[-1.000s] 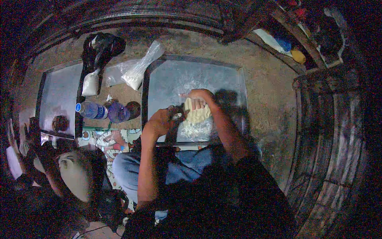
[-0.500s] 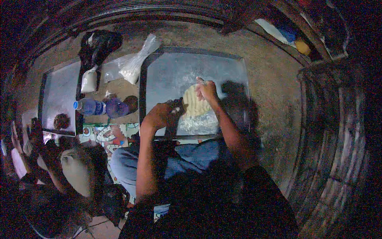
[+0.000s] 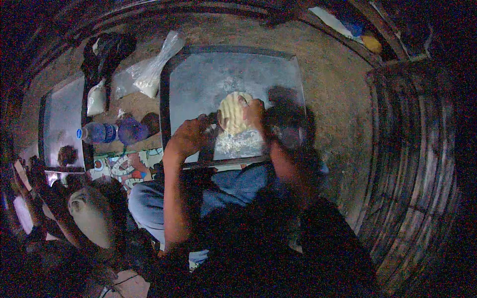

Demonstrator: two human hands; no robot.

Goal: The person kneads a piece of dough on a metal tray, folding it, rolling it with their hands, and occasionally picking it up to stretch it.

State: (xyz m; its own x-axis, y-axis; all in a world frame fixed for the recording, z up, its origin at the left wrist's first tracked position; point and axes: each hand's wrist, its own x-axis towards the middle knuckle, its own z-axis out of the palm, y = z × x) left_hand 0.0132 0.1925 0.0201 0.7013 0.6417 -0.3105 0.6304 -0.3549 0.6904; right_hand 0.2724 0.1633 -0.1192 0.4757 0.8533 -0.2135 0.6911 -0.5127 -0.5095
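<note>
A flat, pale round of dough (image 3: 232, 107) with ridges across its top lies on a grey board (image 3: 198, 74) with a dark frame. White flour (image 3: 233, 147) is scattered below it, with a fainter dusting above. My right hand (image 3: 255, 115) is at the dough's right side, its fingers bent and closed on the edge. On the left, my left hand (image 3: 188, 136) hovers over the board, back upward, fingers pointing toward the dough's left edge. Shadow covers those fingertips, so their grip is unclear.
Left of the board lie a clear bottle (image 3: 102, 133) with a blue cap, a bag of white powder (image 3: 97, 99), another clear bag (image 3: 148, 82) and a black bag (image 3: 110, 52). Another person's arm (image 3: 59, 218) is near a second framed board (image 3: 62, 116). Slatted bamboo (image 3: 412, 164) stands at right.
The whole view has shifted, moving the scene slightly left and up. Relative to the dough, my right hand has come nearer to me, from its upper right edge to its right side.
</note>
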